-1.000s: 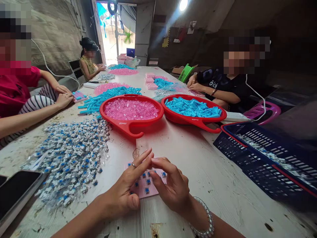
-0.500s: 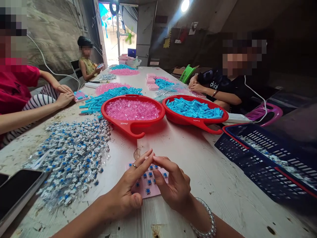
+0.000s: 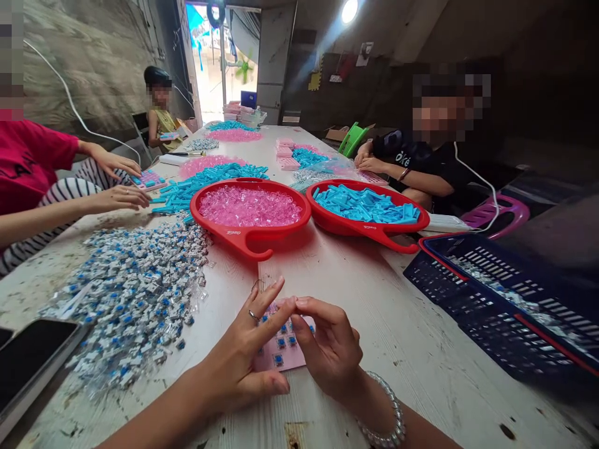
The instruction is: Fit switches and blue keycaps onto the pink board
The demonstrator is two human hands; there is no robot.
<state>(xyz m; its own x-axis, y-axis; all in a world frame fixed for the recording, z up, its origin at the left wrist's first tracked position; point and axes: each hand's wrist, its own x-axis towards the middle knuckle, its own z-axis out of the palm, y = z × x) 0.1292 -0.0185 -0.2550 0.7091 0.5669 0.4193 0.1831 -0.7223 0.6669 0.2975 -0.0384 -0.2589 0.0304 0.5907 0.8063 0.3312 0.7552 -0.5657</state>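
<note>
Right at the near edge of the white wooden table (image 3: 374,312) the person's two hands meet over a small pink plate (image 3: 279,357) that lies flat on the wood and is studded with little blue-topped switches (image 3: 279,342). The left hand (image 3: 238,358) rests on the plate's left side with its fingers stretched out and spread, a ring (image 3: 253,316) on one of them, and the thumb lying along the near edge. The right hand (image 3: 330,349), a beaded bracelet (image 3: 386,415) on its wrist, has its fingers curled, and the forefinger tip touches the left forefinger just above the plate; whether anything is pinched between them I cannot tell. To the left a dark phone (image 3: 32,362) lies at the table's corner, and beside it spreads a big heap of loose switches (image 3: 131,293). On the right sits a dark blue slotted basket (image 3: 491,299). Further back stand two red trays side by side, the left tray (image 3: 248,236) full of clear pink pieces (image 3: 250,207), the right tray (image 3: 374,232) full of blue pieces (image 3: 367,204). Beyond them a co-worker's hand (image 3: 124,197) reaches in from the left, a person in black (image 3: 412,162) sits on the right, and another person (image 3: 161,118) sits far off by the bright doorway (image 3: 210,56)
</note>
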